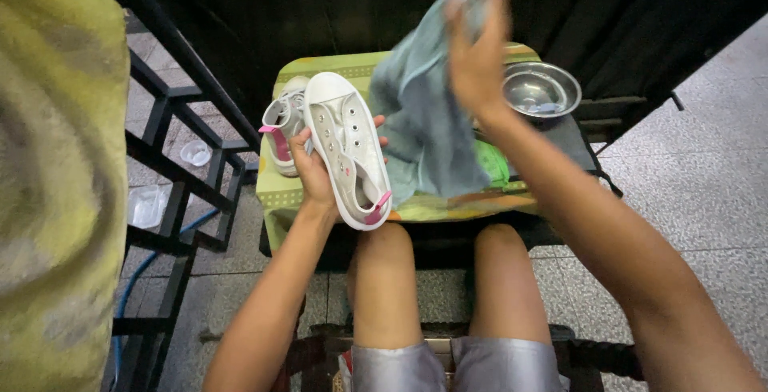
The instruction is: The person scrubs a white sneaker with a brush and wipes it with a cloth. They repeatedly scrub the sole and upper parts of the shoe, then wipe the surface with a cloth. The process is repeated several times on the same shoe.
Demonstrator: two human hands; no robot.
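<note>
Your left hand (316, 172) wraps around a white sneaker (350, 148) at frame centre, above a small table with a green patterned cover (320, 68). Your right hand (478, 56) pinches a blue cloth (428, 120) lifted at upper centre. A second sneaker (282, 124) and a steel bowl (542, 88) sit on the table; grey speckled floor tiles (704, 192) spread right.

Both arms are bare from the grip of each hand back to where they leave the view, with no sleeves, watch, rings or bands showing on the left hand (314, 176) or the right hand (478, 56). The legs are bare at the knees. Above them sit shiny, silvery-grey shorts (456, 364) with a smooth satin-like sheen.
</note>
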